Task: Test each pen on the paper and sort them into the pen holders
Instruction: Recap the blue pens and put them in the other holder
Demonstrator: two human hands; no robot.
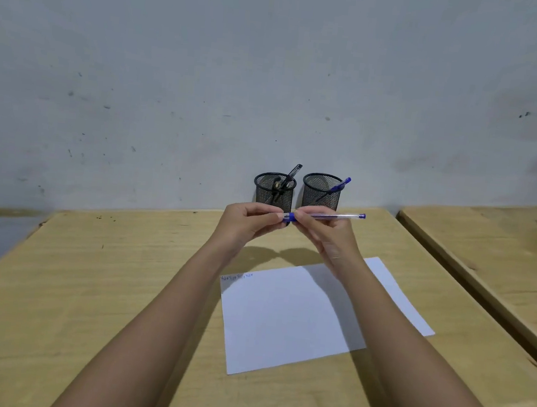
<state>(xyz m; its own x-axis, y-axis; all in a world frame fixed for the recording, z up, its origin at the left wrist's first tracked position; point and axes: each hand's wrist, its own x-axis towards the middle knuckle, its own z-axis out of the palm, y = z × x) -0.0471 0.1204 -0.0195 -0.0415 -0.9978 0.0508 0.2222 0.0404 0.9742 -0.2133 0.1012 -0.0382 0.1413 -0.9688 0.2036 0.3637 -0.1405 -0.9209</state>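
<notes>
"Blue pen [325,216]: where is it?"

"Middle of the frame, held up off the table, lying almost level with its right end tipped slightly upward. It has a clear barrel with a blue plug at the right end and a blue cap [289,217] at the left end."

"And the hands?"

"Both are on it. The left hand [248,221] has its fingers curled in, and its fingertips pinch the cap. The right hand [326,239] pinches the barrel just beside the cap, with the fingers bent round it. The two sets of fingertips nearly meet. I cannot tell whether the cap is fully seated or partly off."

"What is behind the pen?"

"Two black mesh holders stand side by side against the wall, just above the hands in the frame. The left holder [273,192] has a black pen [291,174] leaning to the right, plus something dark that I cannot make out. The right holder [321,192] has a second blue pen [340,186], also leaning right."

"The paper?"

"The white paper [281,320] lies flat on the table below the hands, in the lower centre-right of the frame, partly crossed by the right forearm. Small blue scribbles [236,277] sit in its upper left corner."

"Further out?"

"A pale wooden table [86,283] fills the lower frame. A second table [488,246] stands at the right edge, with a narrow gap between them. A scuffed grey wall [274,71] fills the upper half."
</notes>
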